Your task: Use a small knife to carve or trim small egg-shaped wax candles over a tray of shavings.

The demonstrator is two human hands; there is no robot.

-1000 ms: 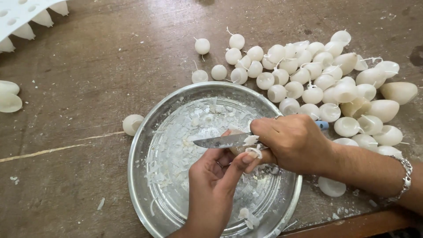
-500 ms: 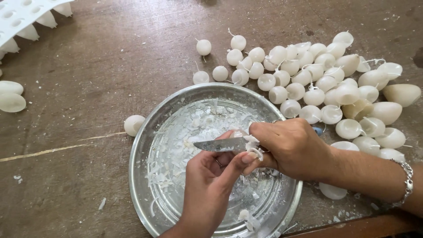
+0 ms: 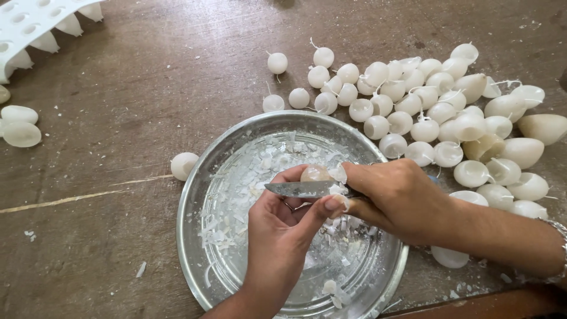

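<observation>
1. The left hand (image 3: 277, 236) cups a small wax candle (image 3: 315, 173) above the round metal tray (image 3: 204, 195).
2. The right hand (image 3: 401, 198) grips a knife (image 3: 298, 189) against it.
3. White candles (image 3: 425, 112) heap on the worn brown table (image 3: 118, 88), toward its right edge.

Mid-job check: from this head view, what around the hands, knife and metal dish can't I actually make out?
- Small candle in the left hand: mostly hidden by fingers and the knife blade; its shape below is unseen.
- Knife handle: covered by the right hand.
- Metal dish: its near rim is cut off by the bottom edge.
- White mould tray: cropped by the top-left corner.
- Bracelet: cut off at the right edge.
</observation>
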